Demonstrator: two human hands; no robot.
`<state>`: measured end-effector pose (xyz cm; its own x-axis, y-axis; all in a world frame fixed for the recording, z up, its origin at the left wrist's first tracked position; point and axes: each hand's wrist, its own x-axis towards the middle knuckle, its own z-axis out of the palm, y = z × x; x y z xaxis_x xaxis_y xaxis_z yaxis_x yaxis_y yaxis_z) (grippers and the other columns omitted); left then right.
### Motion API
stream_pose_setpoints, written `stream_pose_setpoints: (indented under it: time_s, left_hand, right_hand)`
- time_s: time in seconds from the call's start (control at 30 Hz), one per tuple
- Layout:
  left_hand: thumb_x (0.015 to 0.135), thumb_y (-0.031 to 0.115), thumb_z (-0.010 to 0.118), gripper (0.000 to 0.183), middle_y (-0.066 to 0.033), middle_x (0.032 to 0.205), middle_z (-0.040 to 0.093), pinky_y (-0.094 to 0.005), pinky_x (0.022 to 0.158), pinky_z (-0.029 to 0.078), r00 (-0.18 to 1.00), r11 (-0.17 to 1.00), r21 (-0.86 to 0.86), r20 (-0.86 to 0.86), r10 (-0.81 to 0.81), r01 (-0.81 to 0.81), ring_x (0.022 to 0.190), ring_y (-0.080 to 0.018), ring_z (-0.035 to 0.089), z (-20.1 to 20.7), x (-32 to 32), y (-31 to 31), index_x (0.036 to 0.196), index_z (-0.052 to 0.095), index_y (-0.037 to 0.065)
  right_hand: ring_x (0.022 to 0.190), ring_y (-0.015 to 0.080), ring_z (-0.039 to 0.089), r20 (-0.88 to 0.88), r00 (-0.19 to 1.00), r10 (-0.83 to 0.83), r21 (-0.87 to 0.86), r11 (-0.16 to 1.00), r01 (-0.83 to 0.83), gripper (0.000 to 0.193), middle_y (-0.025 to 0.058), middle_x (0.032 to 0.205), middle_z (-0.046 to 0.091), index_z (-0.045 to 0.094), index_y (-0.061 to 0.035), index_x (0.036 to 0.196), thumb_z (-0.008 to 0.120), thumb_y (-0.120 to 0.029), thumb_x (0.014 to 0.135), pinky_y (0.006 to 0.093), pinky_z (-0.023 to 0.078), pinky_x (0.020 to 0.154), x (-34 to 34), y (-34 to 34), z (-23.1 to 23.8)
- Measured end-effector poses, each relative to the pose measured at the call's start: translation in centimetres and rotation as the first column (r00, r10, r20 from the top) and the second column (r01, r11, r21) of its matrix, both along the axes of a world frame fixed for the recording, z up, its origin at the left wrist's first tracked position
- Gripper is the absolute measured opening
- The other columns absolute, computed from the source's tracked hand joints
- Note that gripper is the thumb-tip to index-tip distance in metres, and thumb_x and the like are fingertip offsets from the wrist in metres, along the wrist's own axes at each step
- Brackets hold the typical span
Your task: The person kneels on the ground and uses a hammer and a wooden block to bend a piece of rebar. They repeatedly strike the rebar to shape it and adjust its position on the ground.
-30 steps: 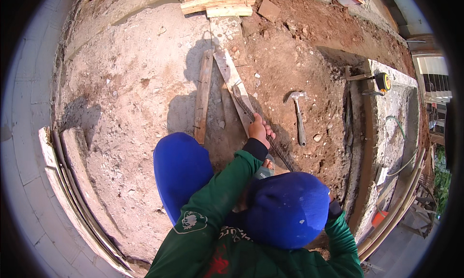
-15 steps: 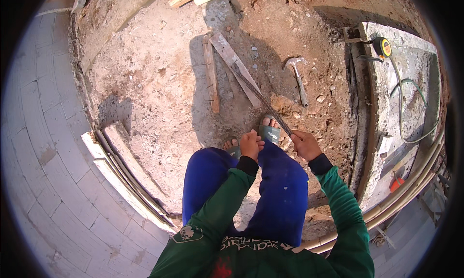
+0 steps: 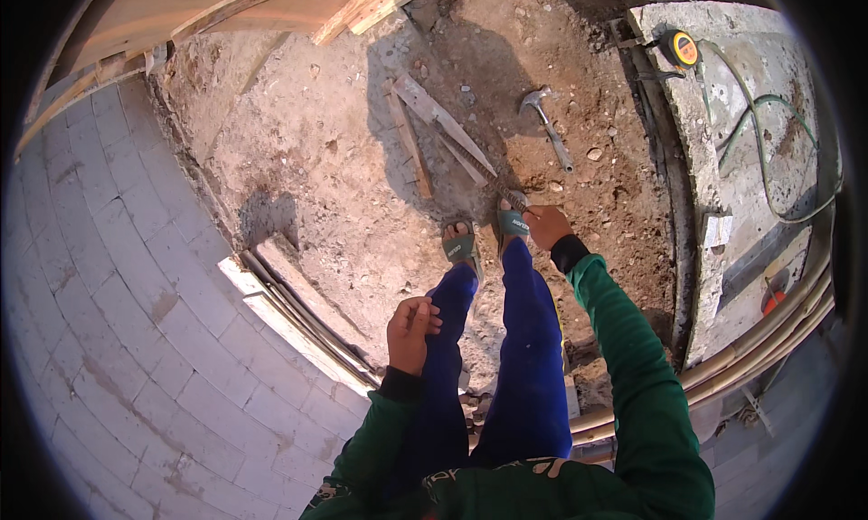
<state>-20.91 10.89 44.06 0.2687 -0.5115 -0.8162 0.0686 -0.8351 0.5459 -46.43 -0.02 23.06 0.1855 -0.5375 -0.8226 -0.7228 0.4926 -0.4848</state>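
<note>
My right hand is closed around the near end of a dark ribbed steel bar, just beside my right sandal. The bar slants away to the far left, its far part over a pale wooden plank. A narrower wood strip with nails sticking out lies left of that plank. My left hand is raised near my left knee, away from the bar. Its fingers are curled in with the thumb against them, and whatever they may hold is hidden. A claw hammer lies on the dirt beyond my right hand.
A concrete slab on the right carries a yellow and black tape measure and a green hose. Bamboo poles run along the lower right. Boards lean by the grey block surface at left. Boards also lie at the far side.
My left hand has moved left and nearer my body, away from the bar. The right hand, still gripping the bar, has shifted slightly farther away. My legs have straightened and my view has shifted.
</note>
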Motion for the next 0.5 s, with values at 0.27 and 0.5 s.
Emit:
stream_pose_setpoints:
  time_s: [0.27, 0.5]
  left_hand:
    - [0.102, 0.017, 0.052, 0.021, -0.0087, 0.094, 0.064, -0.0261, 0.069, 0.052, 0.994, 0.998, -0.024, -0.091, 0.062, -0.064, 0.079, -0.0137, 0.063, 0.2, -3.5, -2.4, 0.113, 0.058, 0.001]
    - [0.101, 0.016, 0.053, 0.020, -0.0086, 0.094, 0.064, -0.0255, 0.069, 0.051, 0.990, 0.992, 0.036, -0.082, -0.116, 0.119, 0.078, -0.0132, 0.062, -1.5, -2.8, -4.0, 0.113, 0.058, 0.001]
  right_hand:
    - [0.103, 0.0387, 0.064, -0.084, 0.996, -0.030, 0.044, 0.998, 0.034, 0.039, 0.0217, 0.112, 0.068, 0.066, -0.0103, 0.123, 0.058, -0.031, 0.091, 0.0452, 0.051, 0.089, 0.0, -0.4, 0.7]
    - [0.105, 0.0381, 0.064, -0.132, 0.991, -0.014, 0.141, 0.989, 0.032, 0.041, 0.0187, 0.113, 0.068, 0.063, -0.0127, 0.128, 0.057, -0.033, 0.093, 0.0465, 0.051, 0.091, 0.5, -1.2, 1.3]
